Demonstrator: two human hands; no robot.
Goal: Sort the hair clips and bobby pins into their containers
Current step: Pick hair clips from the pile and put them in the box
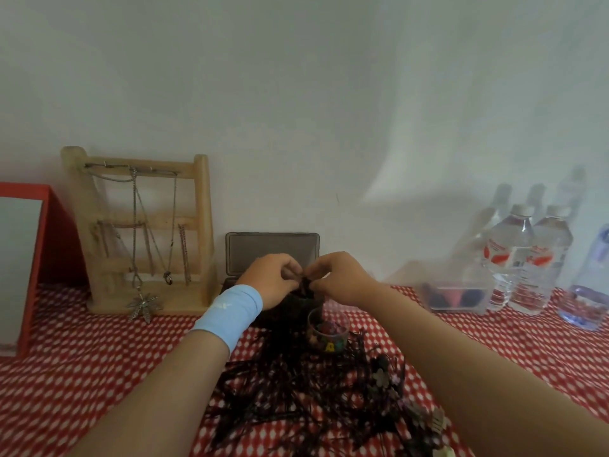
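Front centre on table (99,357): heap of bobby pins (290,400), hair clips (384,379) along its right edge. Just behind heap: small cup (328,328), clips inside. Behind cup, against wall: open box (273,252), lid up. Above box: left hand (273,278) and right hand (342,280) meeting, small item (304,286) pinched between. Left of box: jewellery stand (145,232), chains hanging on it; further left, mirror (19,268). Far right: tub (458,300), bottles (527,258) just beside it.

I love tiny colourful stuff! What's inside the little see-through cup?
Small colourful clips, one yellow, show through the wall of the clear cup. Those underneath are covered, so their number cannot be told.
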